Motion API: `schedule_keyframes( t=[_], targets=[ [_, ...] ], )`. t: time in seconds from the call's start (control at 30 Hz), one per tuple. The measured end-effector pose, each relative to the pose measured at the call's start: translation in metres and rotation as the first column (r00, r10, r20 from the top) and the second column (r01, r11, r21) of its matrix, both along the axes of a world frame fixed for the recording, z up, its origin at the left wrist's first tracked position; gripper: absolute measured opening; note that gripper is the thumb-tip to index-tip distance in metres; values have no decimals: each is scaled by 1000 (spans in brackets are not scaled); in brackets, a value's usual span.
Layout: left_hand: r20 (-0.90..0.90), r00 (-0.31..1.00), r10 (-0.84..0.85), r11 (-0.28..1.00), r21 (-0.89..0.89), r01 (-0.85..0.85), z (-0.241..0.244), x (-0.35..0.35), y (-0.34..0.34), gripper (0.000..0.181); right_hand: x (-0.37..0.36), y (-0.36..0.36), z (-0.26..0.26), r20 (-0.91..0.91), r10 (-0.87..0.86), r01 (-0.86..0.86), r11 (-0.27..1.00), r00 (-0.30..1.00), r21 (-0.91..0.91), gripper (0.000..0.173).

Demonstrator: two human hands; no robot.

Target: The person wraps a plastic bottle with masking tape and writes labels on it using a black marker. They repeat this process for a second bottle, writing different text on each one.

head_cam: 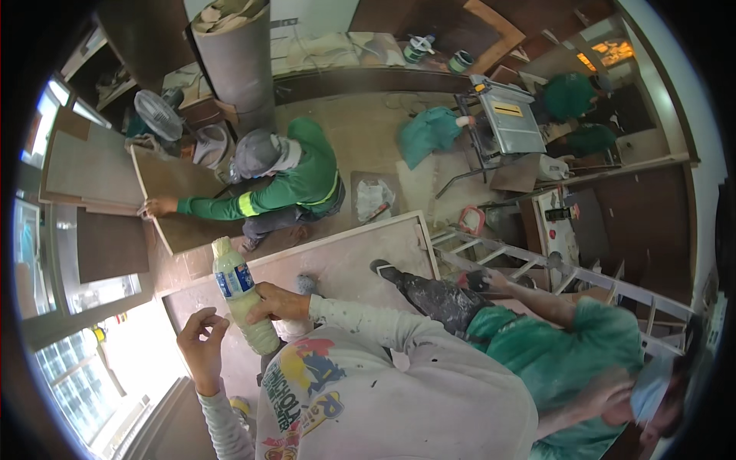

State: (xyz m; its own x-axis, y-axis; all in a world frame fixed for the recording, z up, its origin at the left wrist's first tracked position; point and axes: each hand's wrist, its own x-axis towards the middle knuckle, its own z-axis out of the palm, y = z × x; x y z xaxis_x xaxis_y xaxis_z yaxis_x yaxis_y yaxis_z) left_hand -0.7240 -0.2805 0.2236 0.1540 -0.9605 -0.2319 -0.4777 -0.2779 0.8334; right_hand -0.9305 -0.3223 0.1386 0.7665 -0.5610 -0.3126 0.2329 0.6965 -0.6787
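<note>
My right hand (277, 303) is closed around the middle of a clear plastic bottle (255, 322) with pale, yellowish contents and a blue-and-white label. The bottle leans a little, its light-coloured top pointing up and away from me. To the left of the bottle, my left hand (202, 339) is raised with fingers curled, the thumb close to the index finger; whether something small is between them cannot be told. Below both hands lies a large pale panel with a raised edge (345, 238).
A crouching co-worker (313, 172) holds a brown board (178, 190) ahead. At right, another co-worker (552, 356) is close beside me, near an aluminium ladder (517, 260). A table saw (509, 118), a fan (158, 115) and paint cans (415, 52) stand farther off.
</note>
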Motion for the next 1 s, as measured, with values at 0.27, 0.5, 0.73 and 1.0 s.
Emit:
schedule_keyframes(
  t=[0.27,0.5,0.73,1.0],
  targets=[
    [-387,916,-102,994,-13,105,-14,7,-18,38,-1,16,-5,-24,-210,208,975,977,-84,56],
    [-414,822,-391,913,-58,405,-12,16,-21,61,16,34,23,-13,-348,331,901,937,-282,62],
    [-543,756,-365,912,-43,409,-17,15,-19,60,14,47,28,-222,-356,209,842,908,-498,71],
    [-426,775,-466,851,22,524,-36,-29,-38,56,-13,58,3,-329,-518,278,780,790,-560,77]
  ],
)
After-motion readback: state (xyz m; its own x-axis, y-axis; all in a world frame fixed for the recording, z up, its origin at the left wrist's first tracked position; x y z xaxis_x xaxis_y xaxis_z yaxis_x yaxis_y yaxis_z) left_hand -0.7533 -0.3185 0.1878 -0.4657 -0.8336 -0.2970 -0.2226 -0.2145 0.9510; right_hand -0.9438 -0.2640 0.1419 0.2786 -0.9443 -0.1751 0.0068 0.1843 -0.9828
